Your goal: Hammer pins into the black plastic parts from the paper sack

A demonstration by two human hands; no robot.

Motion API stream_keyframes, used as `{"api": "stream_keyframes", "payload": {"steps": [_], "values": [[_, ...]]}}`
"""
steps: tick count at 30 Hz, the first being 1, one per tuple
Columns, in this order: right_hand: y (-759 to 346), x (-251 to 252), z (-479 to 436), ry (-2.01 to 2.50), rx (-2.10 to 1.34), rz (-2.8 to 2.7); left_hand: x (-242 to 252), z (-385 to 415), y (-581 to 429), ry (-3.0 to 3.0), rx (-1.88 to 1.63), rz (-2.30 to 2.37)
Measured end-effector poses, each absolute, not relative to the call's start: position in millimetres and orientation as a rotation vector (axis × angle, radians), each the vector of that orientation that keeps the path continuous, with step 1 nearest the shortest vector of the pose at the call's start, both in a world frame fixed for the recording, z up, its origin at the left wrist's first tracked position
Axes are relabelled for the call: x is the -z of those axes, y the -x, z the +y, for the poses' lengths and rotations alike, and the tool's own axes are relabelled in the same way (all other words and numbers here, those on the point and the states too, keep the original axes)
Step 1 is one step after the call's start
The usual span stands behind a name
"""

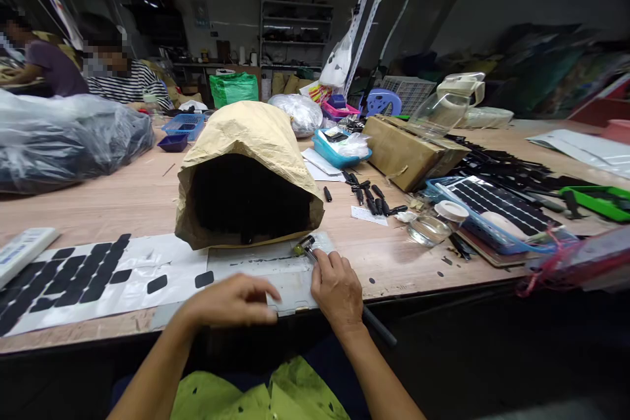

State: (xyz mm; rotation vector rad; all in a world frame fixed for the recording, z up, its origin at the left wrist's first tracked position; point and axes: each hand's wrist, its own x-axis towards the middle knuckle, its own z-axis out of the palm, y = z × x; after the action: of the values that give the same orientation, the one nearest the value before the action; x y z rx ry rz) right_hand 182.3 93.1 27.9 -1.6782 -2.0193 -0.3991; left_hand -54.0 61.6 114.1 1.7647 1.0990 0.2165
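Note:
My right hand (337,289) is closed around a pen-like tool (307,247) with a metal, yellow-green tipped head; its dark handle sticks out behind my wrist. The tip rests on a grey metal plate (280,269) at the table's front edge. My left hand (233,302) hovers over the plate's near left part, fingers curled and pinched together; whether it holds anything I cannot make out. Just behind the plate lies a large brown paper sack (251,144) on its side, its dark mouth facing me.
A white sheet with several black pieces (73,275) lies at the left. Black plastic bags (63,138), blue trays (339,151), a cardboard box (408,151), small black parts (367,197), a glass dish (428,230) and a solar panel (492,200) crowd the table. Two people sit at the far left.

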Motion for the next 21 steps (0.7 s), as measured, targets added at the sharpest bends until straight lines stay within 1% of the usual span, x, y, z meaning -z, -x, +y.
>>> {"api": "stream_keyframes", "payload": {"steps": [3, 5, 7, 10, 14, 17, 19, 21], "values": [[-182, -28, 93, 1.668, 0.398, -2.015, -116, 105, 75, -1.817, -0.572, 1.734], [-182, -28, 94, 1.664, 0.401, -2.010, -102, 131, 88, -1.832, -0.641, 2.096], [-182, -28, 94, 1.664, 0.406, -2.006, -84, 148, 99, -1.926, -0.628, 2.220], [-182, -27, 94, 1.673, 0.399, -2.008, -69, 156, 108, -2.059, -0.651, 2.239], [-182, -28, 94, 1.681, 0.381, -2.009, -77, 138, 99, -2.051, -0.789, 2.237], [-181, -29, 94, 1.681, 0.385, -2.011, -88, 115, 81, -2.168, -0.815, 1.953], [-181, -29, 94, 1.675, 0.396, -2.011, -88, 103, 69, -2.213, -0.731, 1.736], [-181, -29, 93, 1.665, 0.403, -2.009, -82, 95, 61, -2.179, -0.659, 1.628]]}}
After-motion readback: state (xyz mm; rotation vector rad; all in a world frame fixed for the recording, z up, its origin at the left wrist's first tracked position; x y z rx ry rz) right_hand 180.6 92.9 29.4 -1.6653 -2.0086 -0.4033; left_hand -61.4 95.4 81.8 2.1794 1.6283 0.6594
